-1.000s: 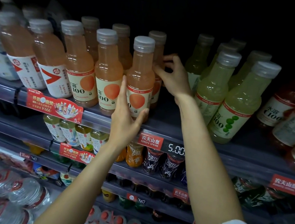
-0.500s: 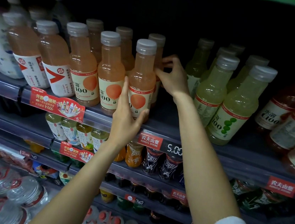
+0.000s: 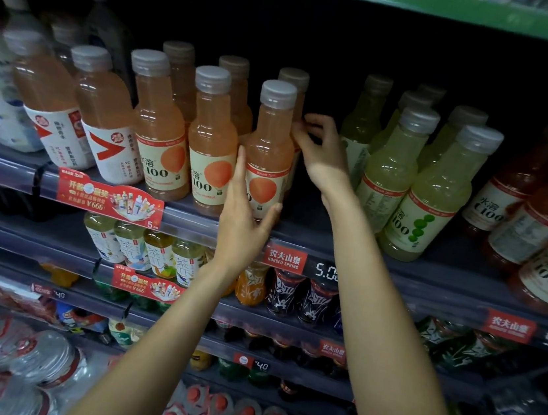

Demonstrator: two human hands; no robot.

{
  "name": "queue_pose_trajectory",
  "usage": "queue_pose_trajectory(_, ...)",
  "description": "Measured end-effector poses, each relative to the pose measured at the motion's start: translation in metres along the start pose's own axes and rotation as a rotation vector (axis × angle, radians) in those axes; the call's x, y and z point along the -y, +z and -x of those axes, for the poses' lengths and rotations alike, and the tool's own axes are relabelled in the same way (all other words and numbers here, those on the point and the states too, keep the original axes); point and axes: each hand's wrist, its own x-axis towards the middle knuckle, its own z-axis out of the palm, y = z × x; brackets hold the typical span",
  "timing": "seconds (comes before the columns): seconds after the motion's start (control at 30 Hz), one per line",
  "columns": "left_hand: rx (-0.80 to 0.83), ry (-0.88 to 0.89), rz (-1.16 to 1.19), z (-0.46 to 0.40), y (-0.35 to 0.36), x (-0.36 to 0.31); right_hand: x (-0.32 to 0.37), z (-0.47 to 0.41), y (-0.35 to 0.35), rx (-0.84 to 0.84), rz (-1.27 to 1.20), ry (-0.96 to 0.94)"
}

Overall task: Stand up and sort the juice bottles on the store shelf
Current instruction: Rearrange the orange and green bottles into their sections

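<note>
Around orange bottle [image 3: 266,158], both hands.

Peach-orange juice bottles [image 3: 269,148] wear grey caps and cream labels with an orange circle. Beside them, pale green bottles [image 3: 435,199] carry green dots. Red bottles [image 3: 521,203] stand further right, above red price tags [image 3: 283,260].

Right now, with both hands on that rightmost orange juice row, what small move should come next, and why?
Probably draw the rear orange bottle forward against the front orange bottle. The right hand reaches behind the front one with its fingers at the rear bottle, while the left hand cups the front bottle's base and steadies it. The gap to the green bottles leaves the right hand room.
</note>
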Motion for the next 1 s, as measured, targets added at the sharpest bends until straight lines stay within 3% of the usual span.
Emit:
queue_pose_trajectory(0.1,0.002,-0.033,-0.030,0.006,-0.005,-0.007,-0.002,0.021,-0.008,-0.053,0.047,-0.068)
queue_pose_trajectory(0.2,-0.016,-0.023,-0.038,0.017,-0.012,-0.014,-0.007,0.056,-0.025,-0.127,0.250,-0.207)
queue_pose_trajectory(0.3,-0.076,0.102,-0.029,0.026,-0.016,-0.029,-0.018,0.094,-0.046,-0.265,0.576,-0.271)
queue_pose_trajectory(0.37,-0.054,0.237,0.028,0.027,-0.012,-0.040,-0.029,0.115,-0.060,-0.371,0.654,-0.252)
queue_pose_trajectory(0.47,0.136,0.308,0.161,0.021,0.009,-0.051,-0.050,0.132,-0.080,-0.507,0.665,-0.189)
queue_pose_trajectory(0.63,0.397,0.014,0.228,0.001,0.071,-0.046,-0.073,0.141,-0.104,-0.603,0.694,-0.131)
queue_pose_trajectory(0.83,0.398,-0.058,0.143,-0.019,0.103,-0.054,-0.092,0.140,-0.101,-0.543,0.554,-0.038)
queue_pose_trajectory(1.0,0.419,-0.038,0.104,-0.024,0.090,-0.043,-0.096,0.143,-0.090,-0.660,0.456,-0.114)
